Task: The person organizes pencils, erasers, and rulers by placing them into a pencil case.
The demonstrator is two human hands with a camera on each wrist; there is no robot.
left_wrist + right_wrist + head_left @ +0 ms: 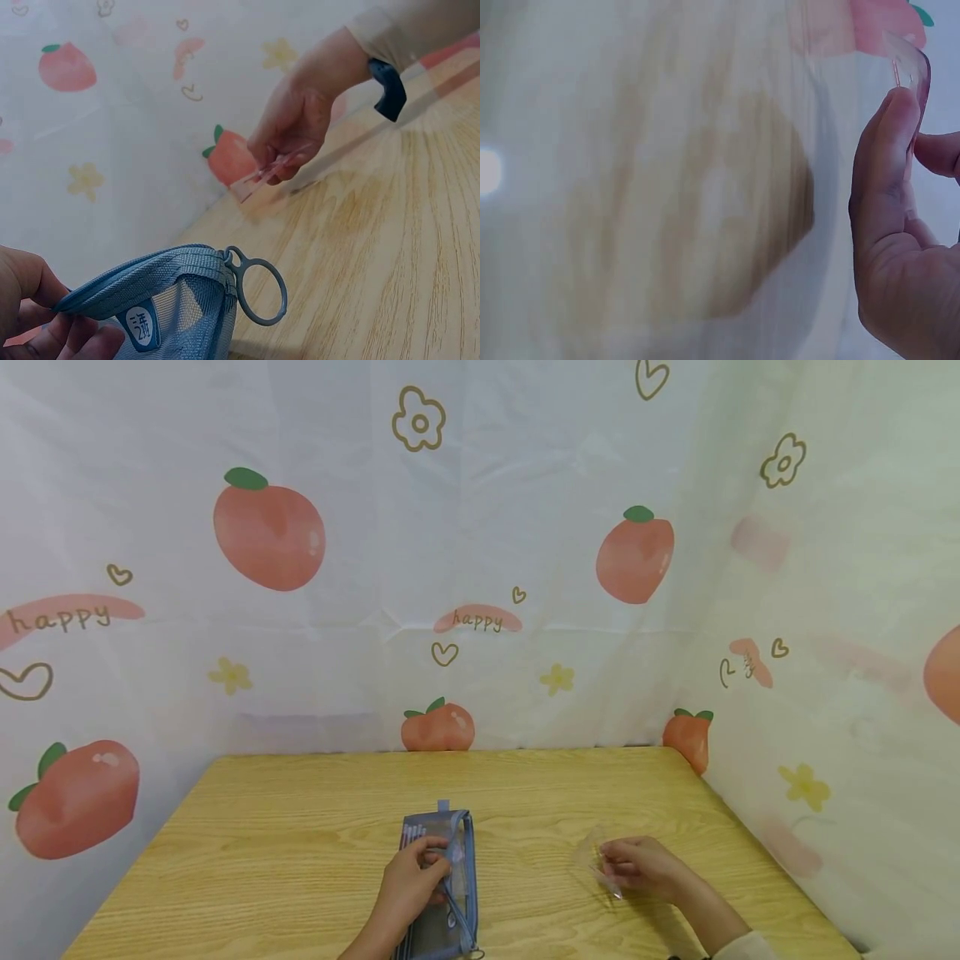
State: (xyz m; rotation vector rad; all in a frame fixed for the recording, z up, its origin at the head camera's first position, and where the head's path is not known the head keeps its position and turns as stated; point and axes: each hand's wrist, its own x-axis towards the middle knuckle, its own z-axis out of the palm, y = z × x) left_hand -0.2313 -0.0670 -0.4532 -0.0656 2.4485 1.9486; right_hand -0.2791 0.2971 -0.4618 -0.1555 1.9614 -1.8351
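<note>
A blue mesh pencil case lies on the table with its zipper side to the right. My left hand pinches its upper edge, which is lifted in the left wrist view. A ring pull hangs from the zipper end, and a small printed label shows beside it. Several slim sticks, perhaps pens, are in the case. To the right, my right hand pinches a thin clear plastic piece between thumb and fingers, just above the table. Its exact kind cannot be told.
The wood-grain table reaches back to a white curtain printed with peaches, flowers and hearts. Another curtain panel borders the table's right edge. A dark band is on the right wrist below a light sleeve.
</note>
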